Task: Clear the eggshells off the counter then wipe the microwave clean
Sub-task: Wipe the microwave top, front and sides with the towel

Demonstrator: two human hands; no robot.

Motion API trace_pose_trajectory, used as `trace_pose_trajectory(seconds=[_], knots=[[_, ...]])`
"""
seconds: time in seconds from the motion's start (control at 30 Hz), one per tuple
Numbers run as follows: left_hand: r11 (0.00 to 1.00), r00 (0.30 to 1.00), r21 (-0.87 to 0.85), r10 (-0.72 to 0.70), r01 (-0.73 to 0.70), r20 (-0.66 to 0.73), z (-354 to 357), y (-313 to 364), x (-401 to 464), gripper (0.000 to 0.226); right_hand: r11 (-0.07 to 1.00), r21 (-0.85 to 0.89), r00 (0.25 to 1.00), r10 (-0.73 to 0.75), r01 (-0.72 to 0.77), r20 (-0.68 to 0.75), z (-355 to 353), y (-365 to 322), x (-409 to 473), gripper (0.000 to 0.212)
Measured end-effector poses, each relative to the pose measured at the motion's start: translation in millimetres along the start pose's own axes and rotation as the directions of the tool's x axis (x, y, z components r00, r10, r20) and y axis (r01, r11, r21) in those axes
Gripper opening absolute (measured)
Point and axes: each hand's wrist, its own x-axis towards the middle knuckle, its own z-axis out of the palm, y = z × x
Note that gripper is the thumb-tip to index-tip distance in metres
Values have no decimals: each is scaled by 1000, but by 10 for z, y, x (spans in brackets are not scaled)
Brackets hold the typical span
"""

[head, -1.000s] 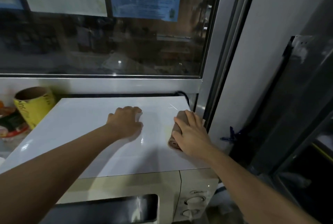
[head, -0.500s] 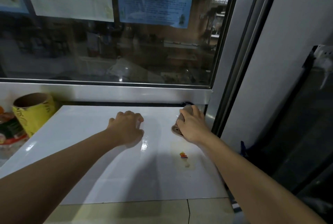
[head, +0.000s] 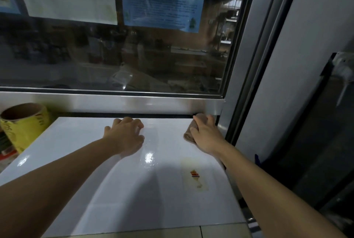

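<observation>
The white top of the microwave [head: 80, 161] fills the lower middle of the view. My right hand [head: 206, 135] presses a folded brown cloth [head: 188, 135] onto its back right corner, fingers curved over the cloth, close to the window frame. Near the back edge, my left hand [head: 125, 136] rests on the top with its fingers bent and holds nothing. A yellowish stain with a small coloured sticker [head: 195, 177] marks the top in front of the cloth. No eggshells are in view.
A yellow roll with a cardboard core [head: 21, 122] stands left of the microwave. A metal window sill [head: 115, 103] and a glass pane run behind it. On the right rise a metal frame post [head: 247, 84] and a grey wall.
My right hand has pushed the cloth from the front right of the top back to the rear right corner, uncovering the stain and sticker. My head came closer. The left hand stayed put.
</observation>
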Motion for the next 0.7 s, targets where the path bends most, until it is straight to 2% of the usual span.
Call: trace_pose_trajectory(seconds=[0.13, 0.3, 0.43, 0.6, 0.7], knots=[[1000, 1000, -24, 17, -16, 14, -10, 30, -41, 42, 1000, 23, 999, 17, -18, 45, 2, 105, -442, 55], [999, 999, -37, 39, -38, 17, -71, -64, -127, 43, 995, -81, 997, 61, -57, 49, -18, 23, -593, 54], [999, 999, 4, -43, 44, -23, -192, -325, -150, 40, 972, -232, 998, -56, 49, -25, -28, -142, -304, 46], [997, 998, 47, -57, 58, -8, -193, -575, -127, 41, 963, -205, 985, -174, 174, 18, -11, -238, 112, 40], [997, 999, 62, -33, 35, -41, -140, -600, -104, 40, 959, -219, 984, -180, 179, 16, 11, -236, 213, 40]])
